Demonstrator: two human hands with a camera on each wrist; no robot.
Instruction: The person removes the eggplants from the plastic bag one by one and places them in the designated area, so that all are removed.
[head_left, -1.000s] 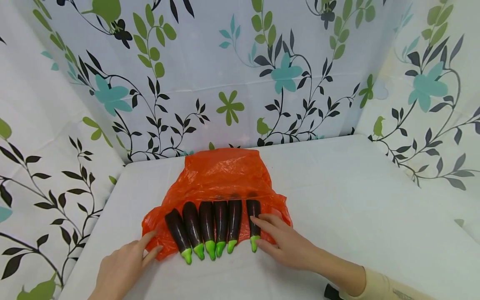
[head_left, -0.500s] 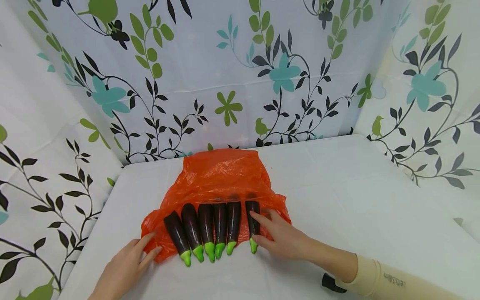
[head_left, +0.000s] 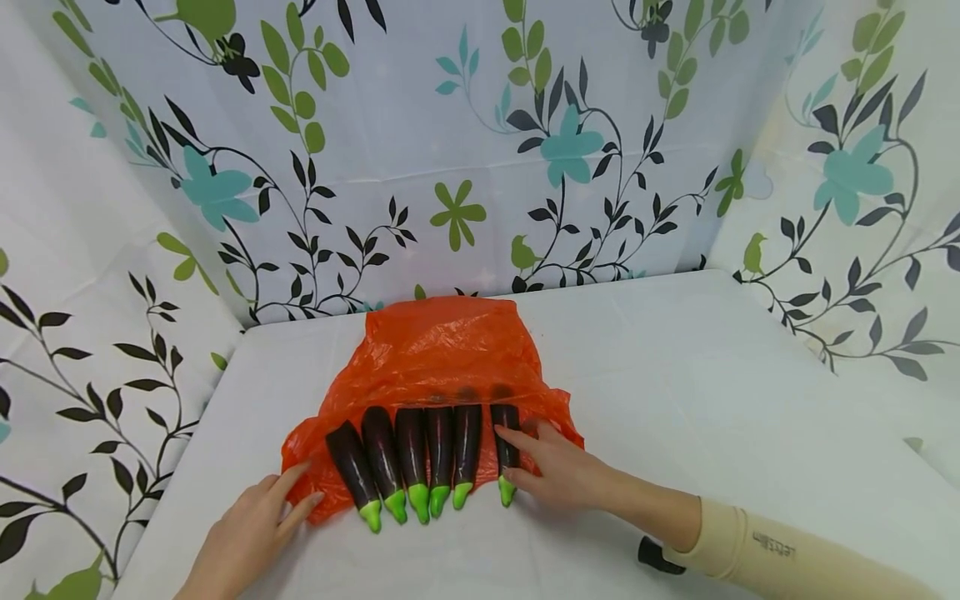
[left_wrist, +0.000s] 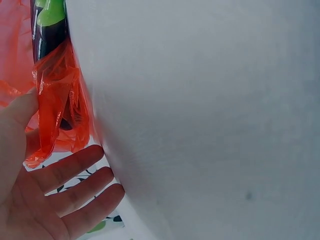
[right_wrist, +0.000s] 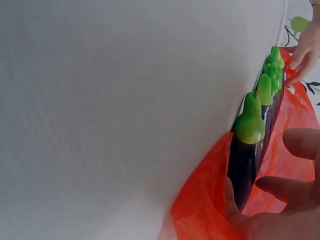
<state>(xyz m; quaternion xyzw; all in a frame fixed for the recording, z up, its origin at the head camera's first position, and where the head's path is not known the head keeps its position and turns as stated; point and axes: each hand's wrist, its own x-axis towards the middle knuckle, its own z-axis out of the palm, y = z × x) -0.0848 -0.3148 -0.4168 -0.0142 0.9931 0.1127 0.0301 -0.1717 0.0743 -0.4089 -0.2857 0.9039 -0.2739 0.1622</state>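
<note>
Several dark purple eggplants with green stem ends lie side by side, one of them the middle eggplant (head_left: 412,442), on a crumpled orange-red plastic bag (head_left: 446,333). Their upper ends reach under its fold. A gap sets the rightmost eggplant (head_left: 506,417) apart. My right hand (head_left: 562,471) lies over it, index fingertip on its dark body and thumb by its green end (right_wrist: 250,125); the fingers look loosely extended, not clenched. At the bag's left edge, my left hand (head_left: 251,525) touches the plastic with thumb and index finger. Its other fingers (left_wrist: 75,197) are spread and fairly straight.
A white-covered table (head_left: 675,375) spreads under the bag and continues to the right. Around it hangs a white curtain (head_left: 375,125) printed with leaves and flowers. A small black object (head_left: 656,554) lies beside the right sleeve (head_left: 750,542).
The right forearm and sleeve have shifted slightly left and up, uncovering more of the black object. Both hands stay at the same places on the bag and eggplant.
</note>
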